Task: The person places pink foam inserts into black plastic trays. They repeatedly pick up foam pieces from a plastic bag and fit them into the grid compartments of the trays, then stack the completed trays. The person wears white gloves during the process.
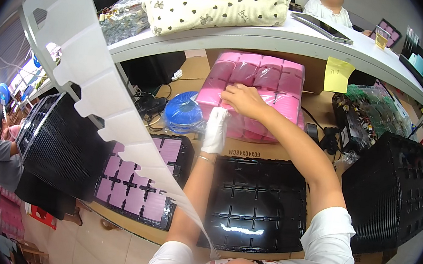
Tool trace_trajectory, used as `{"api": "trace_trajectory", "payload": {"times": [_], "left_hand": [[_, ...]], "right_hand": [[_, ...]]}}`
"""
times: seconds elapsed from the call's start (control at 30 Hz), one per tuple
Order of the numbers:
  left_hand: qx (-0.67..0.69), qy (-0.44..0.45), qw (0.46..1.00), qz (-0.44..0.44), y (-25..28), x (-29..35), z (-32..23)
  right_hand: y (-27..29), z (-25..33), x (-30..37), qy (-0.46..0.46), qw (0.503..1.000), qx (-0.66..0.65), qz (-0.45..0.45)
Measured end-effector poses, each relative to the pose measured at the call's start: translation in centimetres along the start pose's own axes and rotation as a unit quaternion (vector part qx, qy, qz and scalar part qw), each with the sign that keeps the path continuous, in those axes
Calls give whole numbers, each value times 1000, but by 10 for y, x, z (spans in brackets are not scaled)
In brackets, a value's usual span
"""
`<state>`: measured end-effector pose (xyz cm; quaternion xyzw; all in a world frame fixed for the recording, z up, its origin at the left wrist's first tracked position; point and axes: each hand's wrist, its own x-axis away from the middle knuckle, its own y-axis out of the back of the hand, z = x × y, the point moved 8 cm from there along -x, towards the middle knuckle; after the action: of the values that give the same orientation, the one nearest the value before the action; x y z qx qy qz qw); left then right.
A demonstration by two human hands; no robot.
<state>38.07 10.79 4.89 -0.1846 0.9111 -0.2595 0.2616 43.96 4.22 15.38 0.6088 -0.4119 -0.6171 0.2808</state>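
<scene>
A clear plastic bag (289,101) packed with stacked pink sheets (227,77) lies ahead of me under the shelf. My left hand (215,131), in a white glove, is closed at the near left corner of the bag, apparently pinching its film. Just above it, my bare right hand (243,100) reaches over the pack with curled fingers on the same film. What lies under the fingers is partly hidden. Nearer to me, between my forearms, sits a black moulded tray (255,203) with no sheets in its pockets. Left of it, another black tray (136,181) has pink sheets in its pockets.
Tall stacks of black trays stand left (60,147) and right (388,192). A translucent scalloped strip (122,102) hangs across the left side. A blue roll (183,111) lies beside the bag. Circuit boards (373,110) sit right. The white shelf (313,45) holds a patterned bag (214,6).
</scene>
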Motion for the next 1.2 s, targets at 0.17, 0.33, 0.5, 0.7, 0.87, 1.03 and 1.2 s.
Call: {"api": "trace_trajectory", "payload": {"times": [0.17, 0.33, 0.5, 0.7, 0.87, 1.03, 1.2], "left_hand": [[-236, -42, 971, -10, -4, 27, -7], [115, -23, 987, -106, 23, 12, 9], [-431, -7, 881, -197, -24, 2, -33], [-646, -37, 752, -128, -33, -14, -45], [-704, -47, 697, -126, -28, -12, -49], [-765, -170, 612, -106, -34, -12, -54], [-762, -142, 617, -132, -14, -11, -53]], "right_hand": [[-15, -61, 3, -246, 960, -133, 31], [-13, -72, -2, -234, 921, -302, -79], [-21, -99, 3, -220, 883, -402, -107], [1, -43, -18, -62, 927, -360, 83], [21, -6, -33, 36, 990, -101, 96], [11, -11, -28, 67, 997, 3, 45], [11, -25, -29, -86, 992, -94, -7]]}}
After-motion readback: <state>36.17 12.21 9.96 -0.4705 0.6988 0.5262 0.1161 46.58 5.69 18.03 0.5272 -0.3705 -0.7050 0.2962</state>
